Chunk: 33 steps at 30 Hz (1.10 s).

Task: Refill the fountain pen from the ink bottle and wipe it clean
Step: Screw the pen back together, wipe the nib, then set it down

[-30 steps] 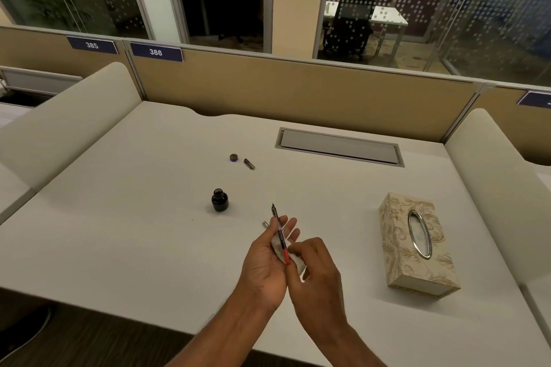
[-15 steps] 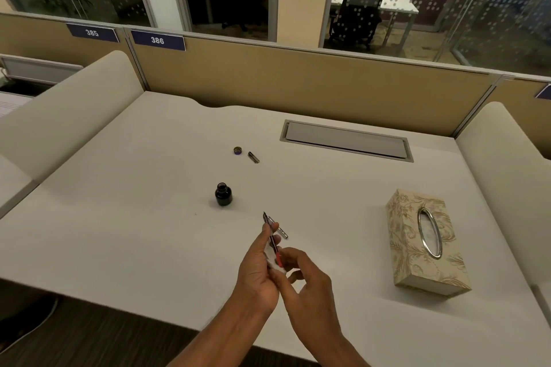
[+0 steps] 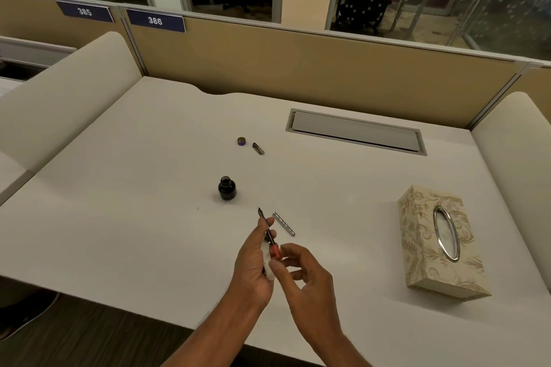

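My left hand (image 3: 253, 262) holds the fountain pen's inner part (image 3: 269, 234), nib pointing up and away, with its red end low in the palm. A white tissue (image 3: 268, 267) is bunched in the same hand under the pen. My right hand (image 3: 307, 280) sits beside it, fingers curled, fingertips at the red end and the tissue. The open ink bottle (image 3: 227, 188) stands on the desk beyond the hands. A silver pen barrel (image 3: 283, 224) lies just right of the nib. The bottle cap (image 3: 241, 140) and a pen cap (image 3: 258, 149) lie farther back.
A patterned tissue box (image 3: 438, 244) stands at the right on the white desk (image 3: 119, 217). A grey cable hatch (image 3: 354, 131) is set in the desk near the tan partition (image 3: 298, 68). Cream dividers rise at both sides.
The hands have lowered slightly toward me with the pen. My right hand has slid down from the pen's middle to its red end, and the silver barrel on the desk is uncovered.
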{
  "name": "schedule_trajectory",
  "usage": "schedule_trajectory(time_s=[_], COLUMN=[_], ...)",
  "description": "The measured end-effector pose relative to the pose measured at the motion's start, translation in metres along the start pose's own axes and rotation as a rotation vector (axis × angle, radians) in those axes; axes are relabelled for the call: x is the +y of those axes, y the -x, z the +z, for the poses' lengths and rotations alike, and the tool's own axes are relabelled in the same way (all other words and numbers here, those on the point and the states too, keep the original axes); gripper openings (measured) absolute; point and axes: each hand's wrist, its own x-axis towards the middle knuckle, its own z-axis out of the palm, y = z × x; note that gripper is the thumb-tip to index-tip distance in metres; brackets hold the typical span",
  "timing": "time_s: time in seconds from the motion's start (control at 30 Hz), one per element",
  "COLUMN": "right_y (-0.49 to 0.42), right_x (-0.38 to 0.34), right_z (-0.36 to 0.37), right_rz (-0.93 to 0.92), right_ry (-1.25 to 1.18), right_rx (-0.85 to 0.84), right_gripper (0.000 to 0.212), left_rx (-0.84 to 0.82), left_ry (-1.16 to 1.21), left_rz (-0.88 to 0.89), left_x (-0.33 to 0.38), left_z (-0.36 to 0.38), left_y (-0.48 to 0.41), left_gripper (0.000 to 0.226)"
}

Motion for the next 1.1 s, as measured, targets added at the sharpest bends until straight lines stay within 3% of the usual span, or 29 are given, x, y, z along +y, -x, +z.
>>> schedule_trajectory(time_s=[0.17,0.3,0.5,0.77,1.1], right_y=[-0.036,-0.070,-0.101,-0.118,-0.123], right_x=[0.027,0.067,0.102,0.123,0.126], right_z=[0.004,0.011,0.025,0.040,0.041], right_rz=[0.038,0.043,0.044,-0.058,-0.058], right_ry=[0.029,0.215,0.456,0.621,0.589], right_rx=[0.191,0.275,0.275,0.235,0.247], right_gripper=[0.009,0.012,0.021,0.014,0.018], left_rx=[0.036,0.029,0.031,0.042,0.016], left_ry=[0.020,0.018,0.010,-0.024,-0.027], left_rz=[-0.001,-0.011,-0.021,-0.012,-0.006], left_x=[0.005,0.007,0.011,0.012,0.018], left_z=[-0.002,-0.001,-0.004,-0.014,-0.017], left_y=[-0.018,-0.028,-0.039,-0.049,-0.054], left_gripper=[0.018,0.015,0.015,0.017,0.019])
